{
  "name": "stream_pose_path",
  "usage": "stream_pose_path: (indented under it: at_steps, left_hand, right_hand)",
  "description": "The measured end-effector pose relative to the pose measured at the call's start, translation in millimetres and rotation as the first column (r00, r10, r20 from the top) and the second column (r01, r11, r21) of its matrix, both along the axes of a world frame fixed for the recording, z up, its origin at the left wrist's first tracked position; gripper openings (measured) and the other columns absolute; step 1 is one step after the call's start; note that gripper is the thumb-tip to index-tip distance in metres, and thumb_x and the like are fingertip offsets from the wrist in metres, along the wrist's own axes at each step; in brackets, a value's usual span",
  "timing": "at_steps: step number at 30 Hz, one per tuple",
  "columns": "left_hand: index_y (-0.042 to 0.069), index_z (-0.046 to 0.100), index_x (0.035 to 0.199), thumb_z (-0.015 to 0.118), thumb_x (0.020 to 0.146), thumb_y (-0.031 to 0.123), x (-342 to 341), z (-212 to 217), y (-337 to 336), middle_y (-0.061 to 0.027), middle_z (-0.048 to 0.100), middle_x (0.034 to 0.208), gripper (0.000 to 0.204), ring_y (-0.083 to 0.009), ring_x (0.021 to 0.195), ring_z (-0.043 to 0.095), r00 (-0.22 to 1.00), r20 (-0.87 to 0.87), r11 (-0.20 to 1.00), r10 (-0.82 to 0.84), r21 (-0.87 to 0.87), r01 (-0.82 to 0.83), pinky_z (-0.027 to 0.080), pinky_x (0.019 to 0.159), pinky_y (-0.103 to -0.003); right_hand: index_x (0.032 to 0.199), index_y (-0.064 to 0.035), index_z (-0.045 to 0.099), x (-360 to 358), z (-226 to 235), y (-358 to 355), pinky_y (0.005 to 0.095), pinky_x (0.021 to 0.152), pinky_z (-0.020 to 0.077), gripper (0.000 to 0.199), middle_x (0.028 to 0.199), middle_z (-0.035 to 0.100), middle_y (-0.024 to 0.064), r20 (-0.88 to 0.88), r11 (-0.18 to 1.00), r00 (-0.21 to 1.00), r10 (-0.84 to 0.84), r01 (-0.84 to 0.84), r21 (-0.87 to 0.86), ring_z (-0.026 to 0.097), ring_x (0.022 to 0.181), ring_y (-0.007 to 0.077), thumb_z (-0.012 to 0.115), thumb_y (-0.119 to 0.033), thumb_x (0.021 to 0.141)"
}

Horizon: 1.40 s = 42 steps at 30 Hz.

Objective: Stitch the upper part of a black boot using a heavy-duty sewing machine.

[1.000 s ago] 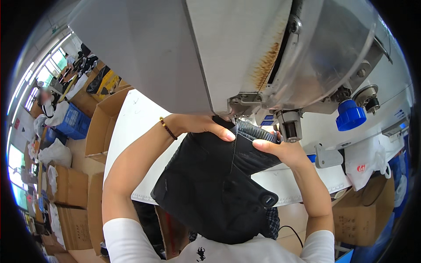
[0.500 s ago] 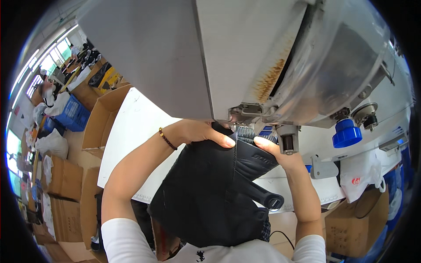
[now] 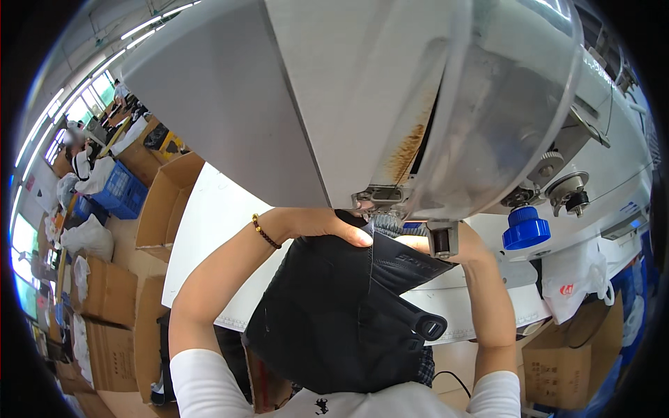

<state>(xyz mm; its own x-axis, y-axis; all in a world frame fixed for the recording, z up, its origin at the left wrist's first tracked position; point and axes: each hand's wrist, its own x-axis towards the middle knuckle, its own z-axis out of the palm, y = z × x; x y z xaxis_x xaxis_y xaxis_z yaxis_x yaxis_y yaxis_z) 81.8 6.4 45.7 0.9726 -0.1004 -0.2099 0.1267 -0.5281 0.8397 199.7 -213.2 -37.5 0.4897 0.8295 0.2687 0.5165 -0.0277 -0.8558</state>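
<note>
A black sewn piece of smooth, leather-like material [image 3: 313, 306] hangs below the sewing machine's head [image 3: 380, 198]. It has a flap on its right and a strap ending in a black plastic loop [image 3: 432, 326]. Its upper edge lies at the sewing point, beside a grey gathered elastic band [image 3: 387, 224]. My left hand [image 3: 317, 224], with a beaded bracelet at the wrist, is closed on the piece's upper left, thumb beside a vertical seam. My right hand [image 3: 474, 245] reaches in behind the flap; a machine part hides much of it, and only part of one finger shows at the band.
A blue knob [image 3: 526, 228] juts from the machine at right. Beneath the piece spreads the white table [image 3: 202, 244]. Cardboard boxes [image 3: 104, 292] and blue crates [image 3: 120, 189] stand at left. At right, a white plastic bag [image 3: 573, 279] hangs over another carton [image 3: 564, 369].
My right hand has shifted its hold: its thumb lay on the flap's upper edge and is now mostly hidden behind the machine part. My left hand keeps its grip. The whole view has shifted slightly.
</note>
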Motion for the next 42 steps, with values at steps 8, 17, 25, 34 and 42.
stream_pose_path:
  at_steps: [8,17,25,34,42]
  left_hand:
    - [-0.001,0.058,0.099,0.078,0.056,0.041,3,-10,9,-0.0107,0.059,0.095,0.064,-0.0195,0.087,0.056,0.980,0.161,0.977,-0.113,0.198,0.080,0.045,0.077,-0.028]
    - [0.001,0.058,0.093,0.078,0.057,0.036,2,-3,2,-0.0075,0.058,0.087,0.054,-0.0172,0.084,0.053,0.988,0.142,0.998,-0.058,0.000,0.058,0.044,0.074,-0.027]
    - [0.001,0.059,0.096,0.077,0.059,0.029,2,-15,7,-0.0057,0.057,0.085,0.049,-0.0142,0.079,0.052,0.994,0.110,0.992,-0.026,-0.122,0.039,0.044,0.072,-0.024]
    - [0.000,0.057,0.101,0.076,0.061,0.025,-7,30,-16,-0.0061,0.057,0.091,0.051,-0.0122,0.082,0.051,0.986,-0.143,0.997,0.080,0.006,-0.080,0.043,0.072,-0.023]
    - [-0.003,0.051,0.112,0.075,0.063,0.031,0,23,-10,-0.0120,0.054,0.106,0.065,-0.0187,0.100,0.049,0.968,-0.240,0.995,0.070,-0.046,-0.084,0.037,0.089,-0.025]
  right_hand:
    - [0.089,0.0007,0.060,-22,-5,1,0.0270,0.069,0.0445,0.023,0.083,0.061,0.0046,-0.081,0.979,0.977,-0.195,0.200,0.051,0.054,0.077,0.0117,0.069,-0.011,0.072]
    - [0.092,-0.0007,0.055,-24,20,-8,0.0265,0.069,0.0419,0.037,0.083,0.054,0.0019,-0.154,0.993,0.983,-0.101,0.091,-0.073,0.050,0.078,0.0118,0.072,-0.025,0.070]
    - [0.101,0.0005,0.053,-37,22,-1,0.0261,0.072,0.0422,0.044,0.088,0.055,0.0038,-0.180,0.971,0.956,-0.232,0.217,-0.101,0.051,0.083,0.0124,0.073,-0.020,0.068]
    - [0.089,0.0016,0.060,-19,-7,0,0.0248,0.065,0.0430,0.024,0.080,0.060,0.0032,-0.061,0.982,0.984,-0.165,0.169,0.080,0.052,0.073,0.0097,0.068,-0.011,0.070]
    - [0.090,0.0022,0.061,-22,6,4,0.0268,0.067,0.0444,0.027,0.082,0.062,0.0068,-0.080,0.963,0.982,-0.171,0.184,0.197,0.056,0.075,0.0125,0.069,-0.012,0.069]
